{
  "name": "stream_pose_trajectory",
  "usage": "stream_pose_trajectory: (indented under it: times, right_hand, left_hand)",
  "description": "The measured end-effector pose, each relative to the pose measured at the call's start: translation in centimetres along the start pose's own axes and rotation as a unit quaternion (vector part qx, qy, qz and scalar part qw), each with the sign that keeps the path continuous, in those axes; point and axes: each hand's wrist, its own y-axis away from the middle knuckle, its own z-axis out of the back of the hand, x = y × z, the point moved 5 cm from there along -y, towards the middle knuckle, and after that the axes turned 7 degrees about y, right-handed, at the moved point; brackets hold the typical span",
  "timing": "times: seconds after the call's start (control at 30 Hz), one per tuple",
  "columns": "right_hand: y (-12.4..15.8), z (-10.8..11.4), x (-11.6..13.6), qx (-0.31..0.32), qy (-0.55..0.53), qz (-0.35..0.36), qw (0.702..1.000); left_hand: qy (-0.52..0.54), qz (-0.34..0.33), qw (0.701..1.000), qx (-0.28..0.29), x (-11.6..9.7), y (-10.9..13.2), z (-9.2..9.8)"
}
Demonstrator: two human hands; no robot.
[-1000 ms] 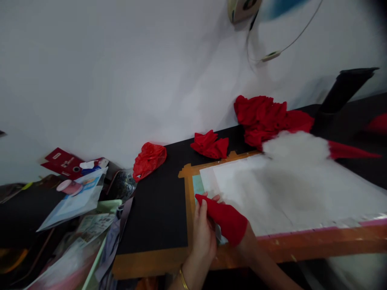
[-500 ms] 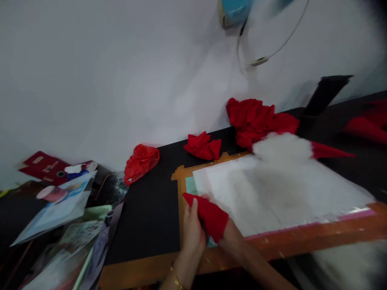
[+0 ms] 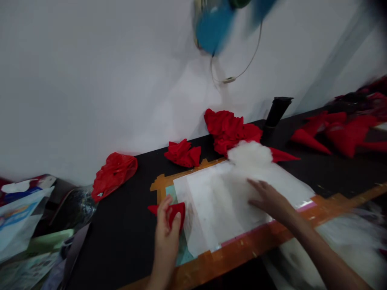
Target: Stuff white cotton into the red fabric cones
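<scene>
My left hand [image 3: 165, 237] grips a small red cloth cone [image 3: 179, 210] between thumb and fingers, its pointed tip facing left. Beneath it lies the left edge of a work area bordered with brown tape. My right hand [image 3: 269, 200] hovers over the white sheet [image 3: 208, 205], fingers apart and holding nothing. Just beyond it sits a clump of white fluffy stuffing [image 3: 249, 155]. A red pointed cloth piece [image 3: 282, 155] pokes out on the right side of that clump.
Crumpled red cloth [image 3: 228, 131] and a smaller red bundle [image 3: 183, 154] rest along the wall. A red plastic bag [image 3: 113, 175] lies left of them. Several red cones [image 3: 341, 133] are at the right, past a black cup-like container [image 3: 278, 112]. Packets and a green tray [image 3: 50, 239] crowd the left.
My right hand has come out of the red cone and moved right over the white sheet. My left hand keeps the cone, now farther left in view. The view has swung right.
</scene>
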Motion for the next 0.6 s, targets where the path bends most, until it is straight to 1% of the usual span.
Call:
stream_pose_trajectory:
  times: [0.03, 0.07, 0.1, 0.17, 0.2, 0.23, 0.3, 0.37, 0.4, 0.47, 0.5, 0.53, 0.6]
  right_hand:
    - [0.0, -0.6, 0.8, 0.017, -0.019, 0.007, 1.000]
    - [0.1, -0.9, 2.0, 0.018, -0.044, 0.009, 0.999]
    - [0.2, -1.0, 3.3, 0.004, -0.074, 0.002, 0.997]
    - [0.6, -0.8, 6.0, -0.031, -0.141, -0.023, 0.989]
    - [0.8, -0.7, 7.4, -0.033, -0.177, -0.035, 0.983]
    - [1.1, -0.8, 8.7, -0.020, -0.215, -0.044, 0.975]
    - [1.9, -1.1, 11.1, 0.041, -0.289, -0.036, 0.956]
    - [2.7, -1.3, 12.7, 0.107, -0.343, -0.001, 0.933]
    - [3.2, -1.3, 13.0, 0.130, -0.355, 0.020, 0.925]
    - [3.6, -1.3, 12.5, 0.147, -0.352, 0.046, 0.923]
    - [3.5, -1.1, 11.8, 0.140, -0.338, 0.051, 0.929]
    - [3.3, -0.9, 11.0, 0.120, -0.316, 0.051, 0.940]
    - [2.2, 0.0, 9.7, 0.054, -0.254, 0.064, 0.963]
  left_hand:
    - [-0.024, 0.002, 0.999, 0.045, 0.6, 0.5, -1.3]
    - [-0.055, 0.001, 0.994, 0.095, 1.1, 1.1, -2.6]
    - [-0.084, 0.000, 0.986, 0.144, 1.7, 1.7, -3.9]
    - [-0.115, -0.003, 0.969, 0.219, 2.8, 2.7, -6.2]
    - [-0.126, -0.003, 0.961, 0.247, 3.2, 3.0, -7.1]
    - [-0.139, -0.007, 0.953, 0.270, 3.6, 3.1, -7.9]
    - [-0.180, -0.026, 0.938, 0.295, 4.0, 2.5, -9.0]
    - [-0.233, -0.062, 0.922, 0.303, 4.1, 1.4, -9.3]
    - [-0.259, -0.078, 0.913, 0.305, 4.1, 0.8, -9.2]
    - [-0.310, -0.100, 0.893, 0.310, 4.3, -0.4, -8.5]
    - [-0.335, -0.106, 0.882, 0.313, 4.3, -0.8, -8.0]
    - [-0.358, -0.112, 0.872, 0.315, 4.4, -1.0, -7.5]
    - [-0.386, -0.129, 0.856, 0.318, 4.2, -1.2, -6.4]
